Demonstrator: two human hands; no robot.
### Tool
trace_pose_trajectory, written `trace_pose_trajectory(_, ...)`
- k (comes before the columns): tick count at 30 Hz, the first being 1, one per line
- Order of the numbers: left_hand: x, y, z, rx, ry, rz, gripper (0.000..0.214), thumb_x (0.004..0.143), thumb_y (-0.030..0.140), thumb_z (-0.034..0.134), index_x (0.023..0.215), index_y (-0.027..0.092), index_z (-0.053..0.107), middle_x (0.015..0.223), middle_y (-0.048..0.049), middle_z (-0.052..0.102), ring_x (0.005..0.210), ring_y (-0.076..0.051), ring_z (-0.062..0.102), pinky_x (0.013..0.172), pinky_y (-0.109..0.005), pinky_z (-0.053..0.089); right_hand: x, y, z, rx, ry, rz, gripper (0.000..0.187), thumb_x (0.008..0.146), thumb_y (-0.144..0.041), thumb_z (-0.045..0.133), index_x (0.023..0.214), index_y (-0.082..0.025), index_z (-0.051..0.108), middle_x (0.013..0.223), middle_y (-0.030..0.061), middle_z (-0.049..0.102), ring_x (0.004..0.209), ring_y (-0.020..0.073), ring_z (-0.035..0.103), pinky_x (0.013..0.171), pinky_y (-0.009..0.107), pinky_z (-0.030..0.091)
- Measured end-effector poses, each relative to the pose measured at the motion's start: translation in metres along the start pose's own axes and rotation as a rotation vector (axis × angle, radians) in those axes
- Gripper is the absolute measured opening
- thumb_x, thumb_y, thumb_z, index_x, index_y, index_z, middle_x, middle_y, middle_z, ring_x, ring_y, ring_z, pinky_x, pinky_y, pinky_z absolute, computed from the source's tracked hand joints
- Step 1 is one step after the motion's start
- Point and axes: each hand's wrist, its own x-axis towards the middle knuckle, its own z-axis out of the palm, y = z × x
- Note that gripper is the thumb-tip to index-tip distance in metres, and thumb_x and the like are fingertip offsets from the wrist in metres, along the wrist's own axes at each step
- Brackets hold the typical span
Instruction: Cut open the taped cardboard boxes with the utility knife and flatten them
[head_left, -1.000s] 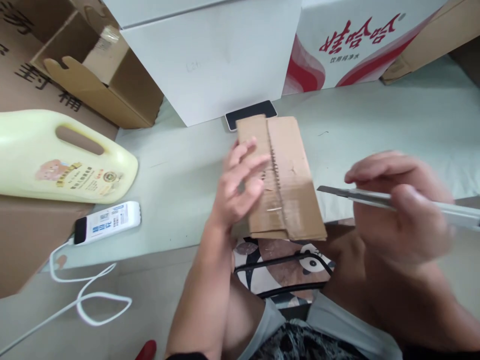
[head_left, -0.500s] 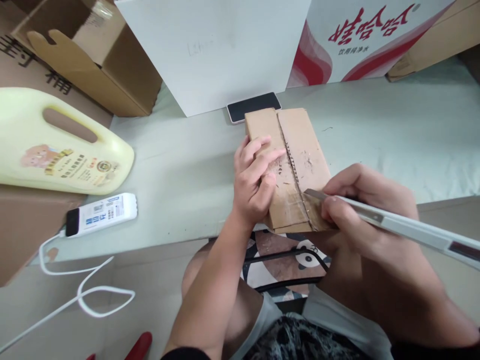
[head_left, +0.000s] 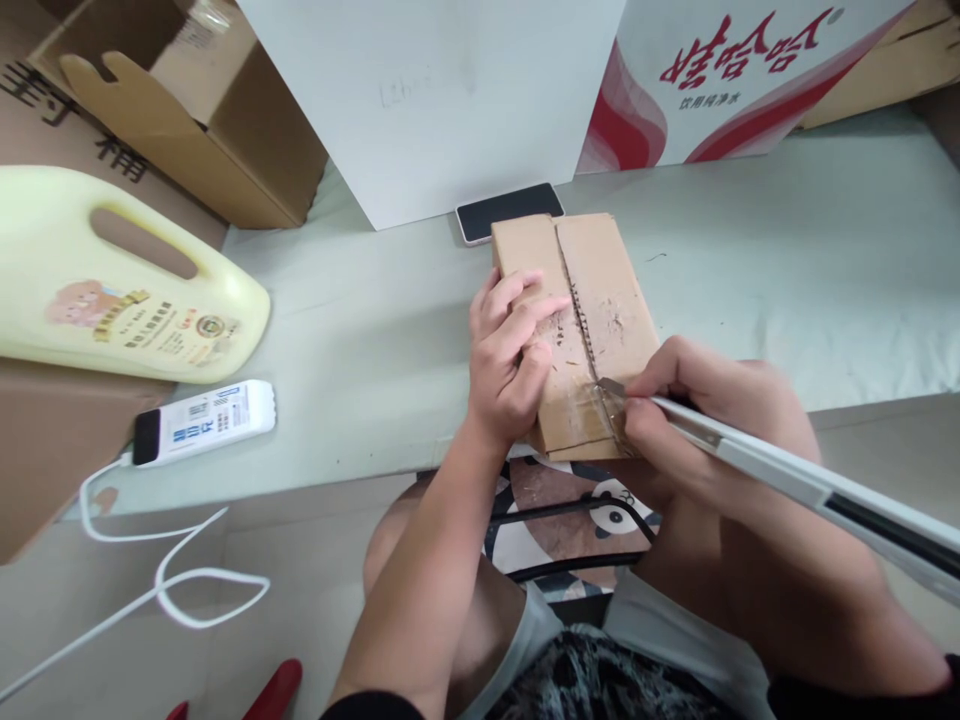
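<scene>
A small brown cardboard box lies at the front edge of the pale green surface, its top seam torn and scuffed. My left hand rests over its left side, fingers bent on top, holding it. In my right hand is a grey-white utility knife, pinched near the blade between thumb and fingers. Its blade tip touches the seam toward the near end of the box, where clear tape shows. Part of the box's near right corner is hidden behind my right hand.
A phone lies just behind the box, before a white carton. At left are a yellow jug, a white power bank with a cable, and an open carton. My legs are below the edge.
My right hand has moved slightly left with the utility knife, bringing the blade tip from right of the seam onto it. My left hand and the box stay nearly still.
</scene>
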Motion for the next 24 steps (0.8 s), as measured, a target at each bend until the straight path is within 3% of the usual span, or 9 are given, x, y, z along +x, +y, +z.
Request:
trace_pose_trajectory(6, -0.002, -0.002, 0.003, -0.010, 0.020, 0.003, 0.047, 0.104, 0.047, 0.032, 0.120, 0.024, 0.069, 0.143, -0.0103, 0.058, 0.141, -0.031, 0.050, 0.124, -0.054, 0.036, -0.001, -0.002, 0.002, -0.058, -0.007, -0.009, 0.016, 0.072, -0.013, 0.058, 0.071, -0.026, 0.049, 0.047, -0.0083, 0.047, 0.038, 0.0092, 0.039, 0.040, 0.025, 0.029)
trace_pose_trajectory(13, -0.002, -0.005, 0.004, 0.061, 0.026, 0.021, 0.046, 0.103, 0.046, 0.030, 0.121, 0.026, 0.068, 0.143, -0.0089, 0.059, 0.139, -0.029, 0.053, 0.121, -0.053, 0.041, -0.007, -0.013, 0.005, -0.146, 0.089, 0.072, 0.013, 0.074, -0.014, 0.057, 0.072, -0.024, 0.050, 0.049, -0.0064, 0.047, 0.042, 0.0102, 0.040, 0.046, 0.026, 0.034)
trace_pose_trajectory(24, -0.003, -0.004, 0.002, 0.033, 0.032, 0.036, 0.038, 0.100, 0.038, 0.036, 0.119, 0.026, 0.066, 0.141, -0.0081, 0.060, 0.137, -0.028, 0.053, 0.121, -0.054, 0.040, -0.001, -0.007, 0.005, -0.135, 0.027, -0.017, 0.015, 0.073, -0.011, 0.058, 0.069, -0.024, 0.051, 0.046, -0.0092, 0.046, 0.038, 0.0068, 0.039, 0.041, 0.021, 0.032)
